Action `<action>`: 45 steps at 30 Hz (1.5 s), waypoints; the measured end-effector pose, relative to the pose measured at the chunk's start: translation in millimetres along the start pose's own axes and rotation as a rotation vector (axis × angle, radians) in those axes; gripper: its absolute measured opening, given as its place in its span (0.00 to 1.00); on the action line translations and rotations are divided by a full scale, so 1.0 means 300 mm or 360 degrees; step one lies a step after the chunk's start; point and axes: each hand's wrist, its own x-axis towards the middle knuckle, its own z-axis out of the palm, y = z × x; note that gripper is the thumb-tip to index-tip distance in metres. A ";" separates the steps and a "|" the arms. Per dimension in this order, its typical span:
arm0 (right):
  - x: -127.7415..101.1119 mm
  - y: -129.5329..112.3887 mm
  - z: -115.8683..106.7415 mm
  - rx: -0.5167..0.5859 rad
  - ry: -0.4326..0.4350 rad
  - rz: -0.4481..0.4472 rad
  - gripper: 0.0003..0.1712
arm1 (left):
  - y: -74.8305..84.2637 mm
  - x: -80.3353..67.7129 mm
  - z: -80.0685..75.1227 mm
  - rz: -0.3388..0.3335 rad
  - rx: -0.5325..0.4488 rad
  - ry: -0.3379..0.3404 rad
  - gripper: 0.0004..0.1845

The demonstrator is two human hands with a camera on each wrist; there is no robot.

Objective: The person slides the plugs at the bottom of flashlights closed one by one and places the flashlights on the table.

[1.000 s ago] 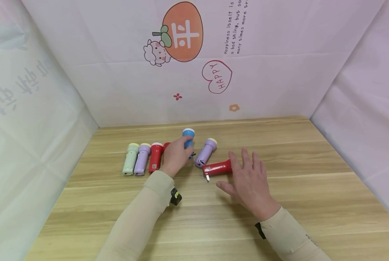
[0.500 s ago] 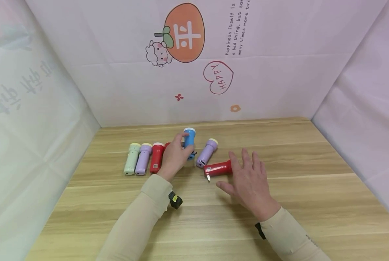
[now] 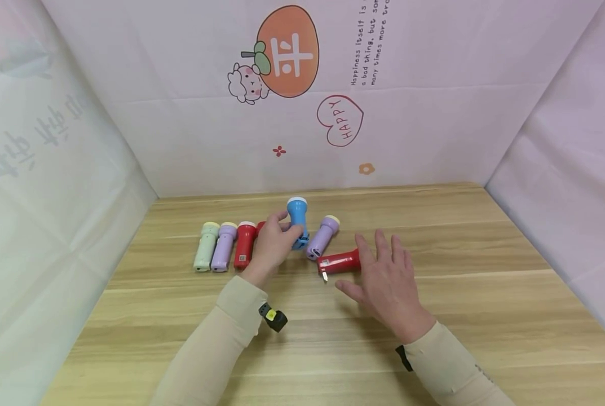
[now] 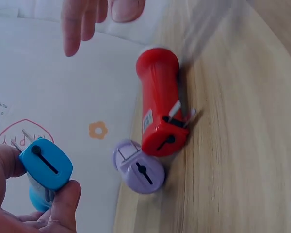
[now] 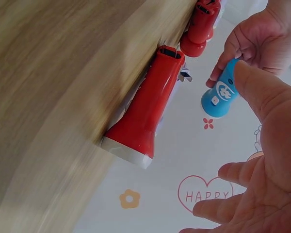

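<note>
My left hand (image 3: 273, 243) pinches a blue flashlight (image 3: 297, 212) between thumb and fingers, its white lens end up and away from me. In the left wrist view the blue flashlight (image 4: 53, 167) hangs off the table, its base towards the camera. My right hand (image 3: 389, 285) is spread, fingers apart, holding nothing. Beside it lies a red flashlight (image 3: 336, 263) with a metal prong sticking out near its base; my fingers hide its lens end in the head view. In the right wrist view a gap separates hand and red flashlight (image 5: 145, 104). A lavender flashlight (image 3: 323, 238) lies between the hands.
To the left, a pale green flashlight (image 3: 206, 248), a lavender one (image 3: 223, 248) and a red one (image 3: 244, 246) lie side by side on the wooden table (image 3: 302, 355). Another red flashlight (image 3: 260, 225) is partly behind my left hand. Printed cloth walls (image 3: 414, 124) enclose the table.
The blue flashlight has come up off the table in my left hand and shifted slightly right, now less covered by the fingers. My right hand has stayed almost still.
</note>
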 end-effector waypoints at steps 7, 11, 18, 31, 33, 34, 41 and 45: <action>0.001 -0.004 -0.001 -0.0004 0.0040 -0.0025 0.59 | 0.012 -0.030 0.008 -0.0080 -0.0334 -0.0126 0.36; 0.002 -0.008 -0.003 0.0003 0.0065 -0.0033 0.59 | 0.012 -0.035 0.011 -0.0099 -0.0467 -0.0183 0.36; 0.005 -0.013 -0.003 -0.0021 0.0112 -0.0060 0.58 | 0.018 -0.044 0.025 -0.0128 -0.0560 -0.0241 0.34; 0.012 -0.014 -0.001 0.0016 0.0229 -0.0136 0.56 | 0.038 -0.083 0.051 -0.0088 -0.0762 -0.0382 0.30; 0.013 -0.015 -0.002 0.0028 0.0240 -0.0147 0.55 | 0.038 -0.088 0.053 -0.0087 -0.0784 -0.0398 0.31; 0.013 -0.016 -0.003 0.0035 0.0247 -0.0154 0.55 | 0.039 -0.091 0.053 -0.0086 -0.0798 -0.0407 0.32; 0.017 -0.023 -0.006 0.0118 0.0268 -0.0193 0.53 | 0.044 -0.113 0.055 -0.0066 -0.0836 -0.0451 0.31; 0.018 -0.029 -0.007 0.0181 0.0307 -0.0224 0.52 | 0.046 -0.121 0.057 -0.0064 -0.0854 -0.0453 0.27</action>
